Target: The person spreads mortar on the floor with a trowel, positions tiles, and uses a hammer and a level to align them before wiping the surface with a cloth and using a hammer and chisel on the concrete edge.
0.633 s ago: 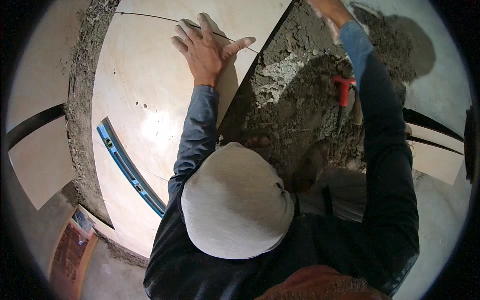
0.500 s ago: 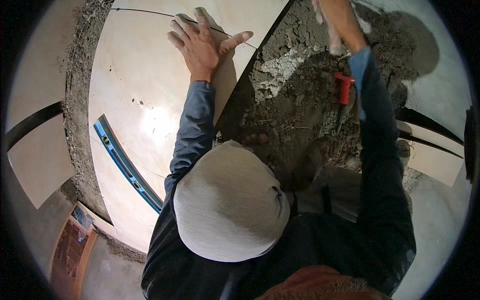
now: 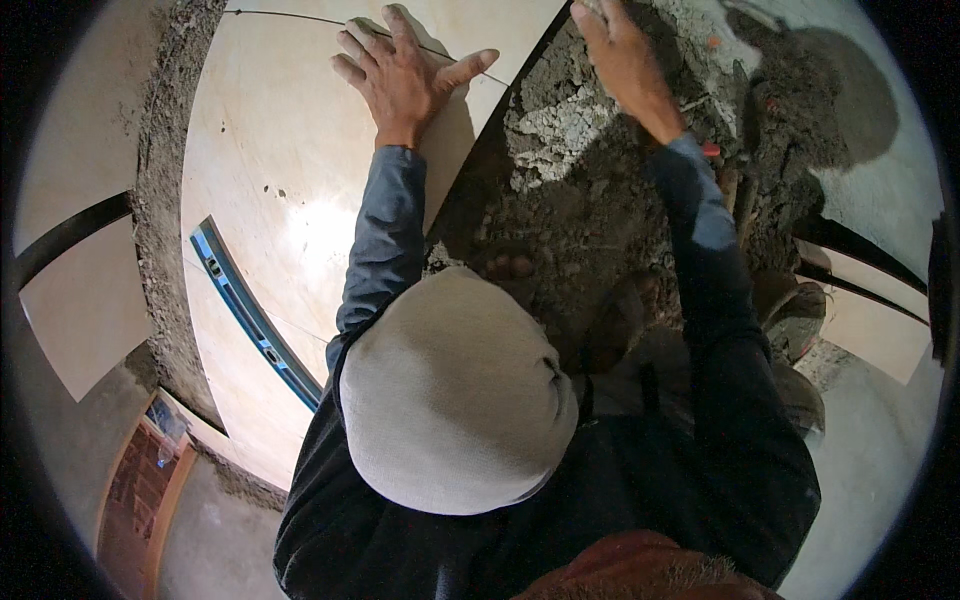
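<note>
A large cream tile [image 3: 270, 120] lies on the left side of the head view, with a dark line across its far part. My left hand [image 3: 405, 85] rests flat on it, fingers spread and dusty. At the top edge of the picture, my right hand [image 3: 625, 65] is beside the tile's dark right edge, above rough mortar [image 3: 560, 130]. Its fingers look stretched out and hold nothing that I can see; their tips are partly cut off. A red tool handle [image 3: 710, 150] shows just past my right forearm, mostly hidden.
A blue spirit level [image 3: 250, 320] lies on the tile. My grey-clothed knee [image 3: 460, 390] is in the middle, with bare toes [image 3: 510, 265] on the mortar beyond it. A mortar-filled gap [image 3: 165, 150] runs along the tile's left side. More pale tile pieces [image 3: 870, 325] lie at right.
My right hand has moved left toward the tile's edge, and my right forearm now covers most of the red-handled tool. My left hand stays flat on the tile.
</note>
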Demonstrator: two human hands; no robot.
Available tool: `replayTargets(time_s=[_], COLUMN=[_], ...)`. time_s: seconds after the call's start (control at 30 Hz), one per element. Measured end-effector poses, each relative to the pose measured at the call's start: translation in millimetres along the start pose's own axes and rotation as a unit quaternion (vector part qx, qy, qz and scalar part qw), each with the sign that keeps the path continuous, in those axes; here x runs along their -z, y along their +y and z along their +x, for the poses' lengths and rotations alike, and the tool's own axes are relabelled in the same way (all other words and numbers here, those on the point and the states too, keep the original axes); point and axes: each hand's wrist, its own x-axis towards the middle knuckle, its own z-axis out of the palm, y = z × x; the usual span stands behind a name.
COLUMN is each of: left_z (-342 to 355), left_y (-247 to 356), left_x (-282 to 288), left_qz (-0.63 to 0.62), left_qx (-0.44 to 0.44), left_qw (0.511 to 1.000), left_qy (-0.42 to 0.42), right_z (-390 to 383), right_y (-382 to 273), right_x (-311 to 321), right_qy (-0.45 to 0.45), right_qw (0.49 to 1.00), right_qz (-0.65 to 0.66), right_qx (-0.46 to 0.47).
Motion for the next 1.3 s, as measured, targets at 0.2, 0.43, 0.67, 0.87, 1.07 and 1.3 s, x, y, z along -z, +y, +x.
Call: replayTargets(time_s=[0.2, 0.43, 0.67, 0.87, 1.07, 1.3], left_z=[2.2, 30.0, 123.1, 114.0, 121.5, 122.3], left_y=[3.4, -8.7, -29.2, -36.8, -29.4, -28.2], left_x=[-11.7, 13.9, -25.8, -24.4, -20.0, -23.2], left_qz=[0.064, -0.011, 0.055, 0.056, 0.052, 0.072], left_qx=[0.017, -0.003, -0.069, -0.052, -0.030, -0.018], left_qw=[0.997, 0.999, 0.992, 0.992, 0.992, 0.990], left_qy=[0.029, 0.034, 0.095, 0.102, 0.114, 0.121], right_z=[53.1, 26.5, 80.3, 94.1, 133.4, 133.0], right_y=[46.8, -24.5, -34.4, -87.1, -77.3, -32.1], right_x=[-2.5, 47.7, 7.8, -13.4, -31.1, 2.1], right_qy=[0.062, -0.005, 0.157, 0.069, 0.025, 0.155], right_qw=[0.991, 0.986, 0.971, 0.992, 0.997, 0.957], right_qz=[0.035, 0.140, 0.056, 0.048, -0.017, -0.046], right_qx=[0.110, 0.093, 0.172, 0.095, 0.073, 0.242])
